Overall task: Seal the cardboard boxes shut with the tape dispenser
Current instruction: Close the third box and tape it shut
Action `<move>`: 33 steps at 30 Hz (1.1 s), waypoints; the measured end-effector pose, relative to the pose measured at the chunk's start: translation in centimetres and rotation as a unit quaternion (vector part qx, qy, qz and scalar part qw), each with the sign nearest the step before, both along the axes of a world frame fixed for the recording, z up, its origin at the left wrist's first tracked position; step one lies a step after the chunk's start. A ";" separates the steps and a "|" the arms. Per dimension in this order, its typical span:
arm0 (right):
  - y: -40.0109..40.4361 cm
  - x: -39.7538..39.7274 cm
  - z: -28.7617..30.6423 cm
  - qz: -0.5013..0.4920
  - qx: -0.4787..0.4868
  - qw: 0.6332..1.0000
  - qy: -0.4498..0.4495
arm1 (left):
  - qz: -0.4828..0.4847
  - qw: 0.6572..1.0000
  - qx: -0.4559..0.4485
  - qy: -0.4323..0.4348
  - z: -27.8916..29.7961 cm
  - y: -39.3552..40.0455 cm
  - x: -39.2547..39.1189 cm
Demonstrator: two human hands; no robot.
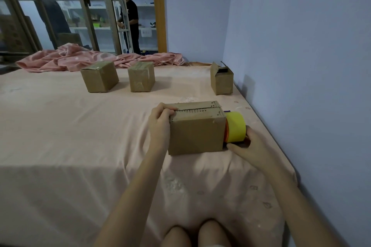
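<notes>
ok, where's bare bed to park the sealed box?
Open sheet left of the near box, up to the two taped boxes. Also between the middle box and open box. Crowded right: tape dispenser, right hand, wall.

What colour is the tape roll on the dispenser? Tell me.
Yellow: the tape roll shows best in the head view.

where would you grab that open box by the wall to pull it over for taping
Grip the open box by its two side walls just under the raised flaps, coming from above and the front. It stands upright with its flaps up, and the wall blocks its right side.
</notes>
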State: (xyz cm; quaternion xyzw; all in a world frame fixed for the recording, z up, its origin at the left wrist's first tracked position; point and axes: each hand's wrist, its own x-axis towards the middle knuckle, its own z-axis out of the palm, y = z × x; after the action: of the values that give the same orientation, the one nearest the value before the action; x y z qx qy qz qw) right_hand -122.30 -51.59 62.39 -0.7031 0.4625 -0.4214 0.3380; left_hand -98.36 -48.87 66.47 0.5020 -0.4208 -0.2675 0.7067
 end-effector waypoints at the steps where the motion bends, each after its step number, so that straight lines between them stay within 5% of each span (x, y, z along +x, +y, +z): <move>1: -0.1 -0.3 0.2 0.007 -0.013 0.999 0.029 | -0.002 1.000 -0.002 -0.007 0.0 0.0 0.0; 6: 0.0 -1.6 1.7 0.035 -0.036 0.986 0.159 | -0.012 0.996 0.015 -0.088 -0.4 -0.3 0.1; 10: 0.1 -1.6 4.3 -0.077 -0.143 0.977 0.138 | 0.034 0.954 0.009 -0.298 0.0 -0.3 0.6; 16: 2.2 -0.4 10.2 -0.039 -0.182 0.975 -0.118 | 0.070 0.850 -0.017 -0.522 2.0 0.1 -0.1; 21: 3.1 2.0 13.9 0.034 -0.140 0.912 -0.384 | 0.055 0.802 -0.031 -0.594 3.3 0.3 -0.8; 24: 3.1 3.5 15.7 0.021 -0.038 0.849 -0.527 | 0.029 0.830 -0.033 -0.556 3.6 0.0 -0.8; 28: 2.9 5.6 16.2 -0.035 0.064 0.823 -0.563 | -0.001 0.909 0.007 -0.417 3.5 -0.8 -0.6; 33: 1.8 7.1 15.7 -0.060 0.122 0.806 -0.576 | -0.077 0.986 0.101 -0.106 4.1 -1.4 -1.5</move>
State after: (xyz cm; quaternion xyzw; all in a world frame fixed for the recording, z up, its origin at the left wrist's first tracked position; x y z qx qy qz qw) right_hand -115.25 -49.78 78.13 -0.2553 0.2722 -0.7083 0.5992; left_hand -99.84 -50.27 70.61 0.5625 -0.5015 -0.3078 0.5809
